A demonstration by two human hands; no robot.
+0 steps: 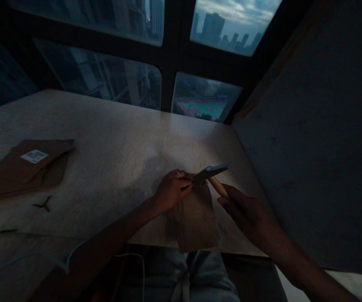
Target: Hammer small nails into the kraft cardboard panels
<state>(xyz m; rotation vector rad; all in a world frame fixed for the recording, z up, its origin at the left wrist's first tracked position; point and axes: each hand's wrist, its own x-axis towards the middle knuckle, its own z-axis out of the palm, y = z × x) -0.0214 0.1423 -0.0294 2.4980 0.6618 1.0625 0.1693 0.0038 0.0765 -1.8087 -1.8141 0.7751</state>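
Note:
My left hand [172, 189] is closed, pinching the near end of a dark flat blade-like piece [211, 171]; a ring shows on one finger. My right hand [242, 209] is wrapped round a pale wooden handle [217, 187] that runs up to the same dark piece. Both hands hover above a small brown cardboard piece [196, 220] lying at the table's near edge. The scene is dim, so I cannot make out exactly what the tool is.
The pale wooden table [114, 142] carries a flattened brown cardboard package with a white label [26, 167] at the left and a small dark three-armed object [45, 205] near it. A grey wall [313, 147] stands close on the right. Windows [199, 98] are behind the table.

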